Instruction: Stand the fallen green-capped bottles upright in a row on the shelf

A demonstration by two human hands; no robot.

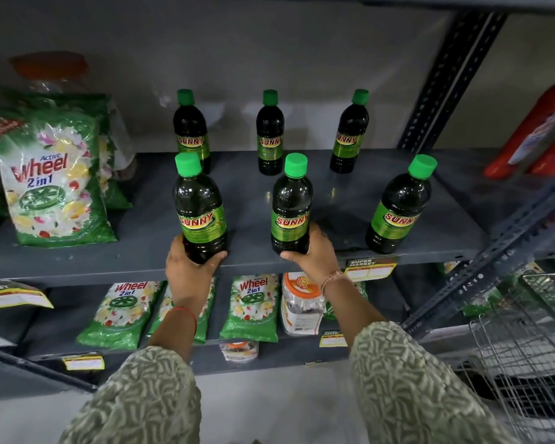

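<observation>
Along the shelf [141,248] edge, left hand [189,267] wraps the front-left bottle [201,209], right hand [314,254] cups the middle bottle [290,206], probably steadying both upright to line up the row.

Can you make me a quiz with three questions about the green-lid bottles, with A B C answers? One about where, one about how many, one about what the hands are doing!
1. Where is the Wheel bag?
A. left of the bottles
B. right of them
C. behind them

2. How many green-capped bottles stand on the shelf?
A. four
B. six
C. eight

3. The left hand is:
A. empty
B. holding a bottle
C. holding a bag

Answers: 1 A, it sits at the shelf's left end. 2 B, three behind, three in front. 3 B, it grips the front left bottle; the right hand grips the front middle bottle.
</observation>
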